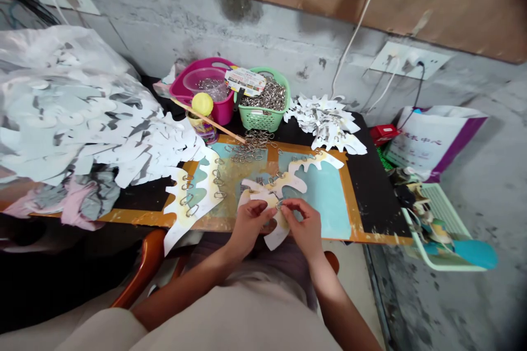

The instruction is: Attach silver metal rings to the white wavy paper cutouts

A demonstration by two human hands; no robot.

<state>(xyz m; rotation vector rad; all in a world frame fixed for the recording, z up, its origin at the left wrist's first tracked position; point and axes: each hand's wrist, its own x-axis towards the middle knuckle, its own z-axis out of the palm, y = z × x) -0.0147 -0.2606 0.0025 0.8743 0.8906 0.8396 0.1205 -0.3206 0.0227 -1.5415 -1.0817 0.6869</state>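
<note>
My left hand (pixel 250 221) and my right hand (pixel 303 224) meet at the near edge of the table (pixel 370 186), both pinching a white cut-out paper shape (pixel 275 237). The right fingertips press a small metal ring (pixel 280 204) at the paper's top edge. Just beyond the hands lie more white cut-outs with rings fitted (pixel 288 178). To the left a long white cut-out (pixel 190 197) carries several rings. A loose pile of metal rings (pixel 250 148) lies behind, in front of a green basket (pixel 263 116) full of rings.
A big heap of white cut-outs (pixel 74 120) fills the left of the table; a smaller heap (pixel 327 120) sits at the back right. A pink basket (pixel 222 109) holds a clear bowl. A yellow-lidded jar (pixel 202 115), a wooden stick, and a pale tray (pixel 442 230) at right.
</note>
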